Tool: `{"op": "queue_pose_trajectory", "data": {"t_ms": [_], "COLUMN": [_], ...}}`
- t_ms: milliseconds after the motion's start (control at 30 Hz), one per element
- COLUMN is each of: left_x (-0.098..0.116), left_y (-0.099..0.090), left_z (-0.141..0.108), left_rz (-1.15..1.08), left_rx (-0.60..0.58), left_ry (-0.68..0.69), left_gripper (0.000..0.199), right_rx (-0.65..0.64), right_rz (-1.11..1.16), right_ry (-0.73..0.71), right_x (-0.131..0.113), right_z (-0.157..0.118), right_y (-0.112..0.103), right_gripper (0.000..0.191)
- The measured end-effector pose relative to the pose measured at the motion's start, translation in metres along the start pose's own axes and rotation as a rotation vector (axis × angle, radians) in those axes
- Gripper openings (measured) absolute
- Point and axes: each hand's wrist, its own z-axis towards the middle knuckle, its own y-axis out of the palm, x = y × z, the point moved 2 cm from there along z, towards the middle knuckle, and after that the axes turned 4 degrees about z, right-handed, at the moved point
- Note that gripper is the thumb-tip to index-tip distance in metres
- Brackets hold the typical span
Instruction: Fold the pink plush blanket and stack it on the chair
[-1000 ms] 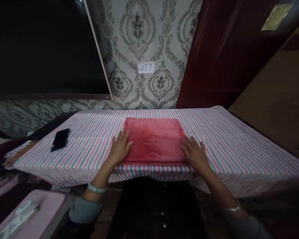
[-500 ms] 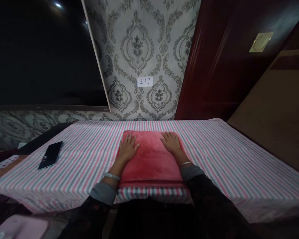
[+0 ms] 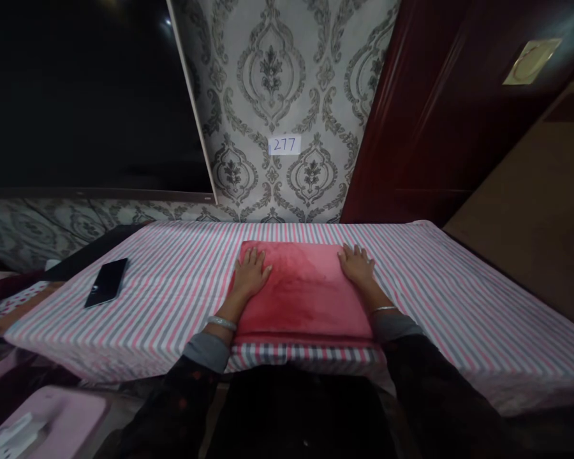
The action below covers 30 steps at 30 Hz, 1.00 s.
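Note:
A pinkish-red plush cloth [image 3: 306, 293], flat and roughly rectangular, lies at the front middle of the table. What kind of item it is I cannot make out for sure. My left hand [image 3: 251, 274] rests on its left part with the fingers spread. At its far right edge lies my right hand [image 3: 357, 264], fingers apart, partly over the border. Neither hand grips anything. Both forearms reach in from the near side, a bracelet on each wrist.
A striped tablecloth [image 3: 172, 280] covers the table. On the left lies a dark phone [image 3: 107, 282]. A large screen [image 3: 90, 95] hangs at upper left, a paper label [image 3: 284, 145] is on the wall, and a pink stool [image 3: 67, 414] stands at lower left.
My right hand has slid to the right, out to the cloth's right edge. My left hand stays on the left part. The view has tipped down slightly.

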Motion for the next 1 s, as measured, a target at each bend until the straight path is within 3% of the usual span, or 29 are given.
{"op": "queue_pose_trajectory", "data": {"t_ms": [100,200,300,467,633,767,867,1000], "left_x": [-0.001,-0.001,0.001,-0.003,-0.029,-0.043,-0.03,0.015], "left_y": [0.002,0.003,0.001,-0.006,-0.008,-0.012,-0.018,-0.016], "left_z": [0.001,0.001,0.002,-0.005,-0.046,-0.095,-0.127,-0.15], "left_rz": [-0.003,-0.009,-0.027,-0.082,-0.13,-0.162,-0.171,-0.196], "left_rx": [0.01,0.016,-0.004,-0.106,-0.16,-0.039,0.118,0.174], "left_ry": [0.004,0.012,0.011,0.036,0.105,0.141,0.244,0.496], "left_gripper": [0.062,0.063,0.063,0.063,0.06,0.054,0.053,0.057], "right_rx": [0.082,0.046,0.001,-0.008,0.005,0.11,0.159,0.187], "right_rz": [-0.073,-0.137,-0.138,-0.022,0.259,0.444,0.531,0.648], "right_ry": [-0.238,-0.404,-0.37,-0.323,-0.284,-0.278,-0.232,-0.15], "right_x": [-0.013,-0.015,-0.007,0.013,0.056,0.083,0.089,0.084], "right_z": [-0.029,-0.063,-0.079,-0.079,-0.097,-0.126,-0.142,-0.149], "right_y": [0.001,0.013,0.022,0.025,0.033,0.039,0.04,0.037], "right_gripper": [0.06,0.057,0.055,0.056,0.064,0.068,0.07,0.072]}}
